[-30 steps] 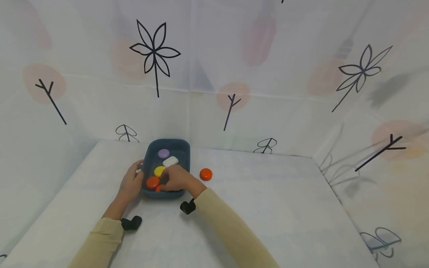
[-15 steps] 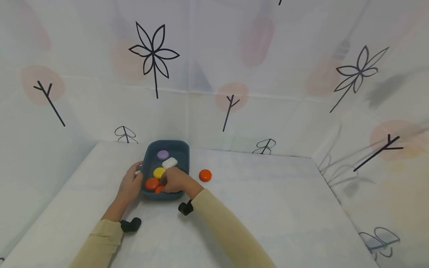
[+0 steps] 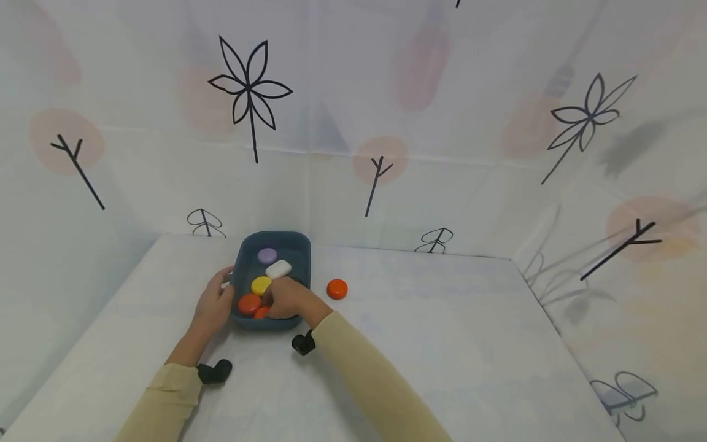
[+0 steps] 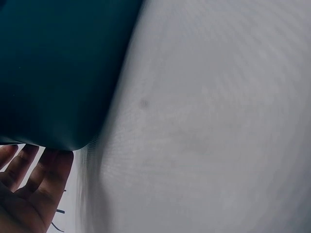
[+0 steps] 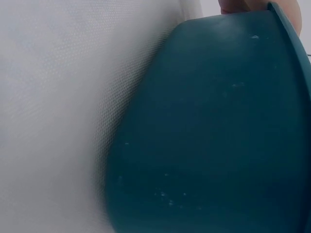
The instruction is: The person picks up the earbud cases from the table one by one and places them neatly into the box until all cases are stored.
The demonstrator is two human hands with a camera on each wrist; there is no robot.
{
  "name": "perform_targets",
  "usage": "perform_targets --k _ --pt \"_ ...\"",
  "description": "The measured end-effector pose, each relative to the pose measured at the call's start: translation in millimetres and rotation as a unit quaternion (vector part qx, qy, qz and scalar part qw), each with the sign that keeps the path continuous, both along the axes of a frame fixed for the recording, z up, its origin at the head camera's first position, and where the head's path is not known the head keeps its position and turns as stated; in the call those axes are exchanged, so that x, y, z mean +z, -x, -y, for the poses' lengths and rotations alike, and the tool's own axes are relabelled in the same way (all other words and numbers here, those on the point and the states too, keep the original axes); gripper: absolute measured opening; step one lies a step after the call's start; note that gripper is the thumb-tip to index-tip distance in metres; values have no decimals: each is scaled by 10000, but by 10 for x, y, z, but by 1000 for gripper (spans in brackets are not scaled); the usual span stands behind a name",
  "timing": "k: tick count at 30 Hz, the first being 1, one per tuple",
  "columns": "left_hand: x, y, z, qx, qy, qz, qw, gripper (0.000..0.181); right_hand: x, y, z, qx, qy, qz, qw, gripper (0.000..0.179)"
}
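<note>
A dark teal, rounded rectangular tray (image 3: 301,252) stands on the white-covered table. My left hand (image 3: 214,302) touches its left side; in the left wrist view the fingers (image 4: 54,177) reach fairly straight to the wall. Inside the tray's near end, my right hand (image 3: 288,298) bends its fingers down and pinches an orange round piece (image 3: 261,313), partly covered by the hand. Beside that lies an orange-red disc (image 3: 249,304). Farther back are a yellow disc (image 3: 261,285), a white rounded block (image 3: 278,269) and a purple disc (image 3: 267,256). The right fingertips are hidden.
Another orange disc (image 3: 337,289) lies on the table (image 3: 431,344) to the right of the tray. A patterned cloth (image 3: 331,123) hangs behind and at both sides. In the right wrist view, the tray's outer wall (image 5: 209,121) fills most of the picture.
</note>
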State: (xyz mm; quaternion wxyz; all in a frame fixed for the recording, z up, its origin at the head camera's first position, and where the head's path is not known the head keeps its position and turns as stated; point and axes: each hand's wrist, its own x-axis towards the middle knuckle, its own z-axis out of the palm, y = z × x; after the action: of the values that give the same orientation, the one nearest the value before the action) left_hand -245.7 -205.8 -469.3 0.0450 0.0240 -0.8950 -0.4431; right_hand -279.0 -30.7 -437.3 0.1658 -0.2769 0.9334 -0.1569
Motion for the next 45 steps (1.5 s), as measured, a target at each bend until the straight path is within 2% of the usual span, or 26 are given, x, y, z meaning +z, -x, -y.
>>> perform_targets --k 9,27,34,45 --pt "-3 -6 -1 -3 11 -45 10000 49 -17 8 -5 136 107 4 9998 20" --pt "-33 21 12 30 -5 -129 9999 48 -15 21 -60 542 697 83 9961 21" --pt "-24 23 23 -10 60 -135 9999 48 -16 33 -107 632 1332 -28 9891 20" --pt "-2 1 9 -32 93 -199 9998 47 -30 51 -170 330 2180 -321 9749 26"
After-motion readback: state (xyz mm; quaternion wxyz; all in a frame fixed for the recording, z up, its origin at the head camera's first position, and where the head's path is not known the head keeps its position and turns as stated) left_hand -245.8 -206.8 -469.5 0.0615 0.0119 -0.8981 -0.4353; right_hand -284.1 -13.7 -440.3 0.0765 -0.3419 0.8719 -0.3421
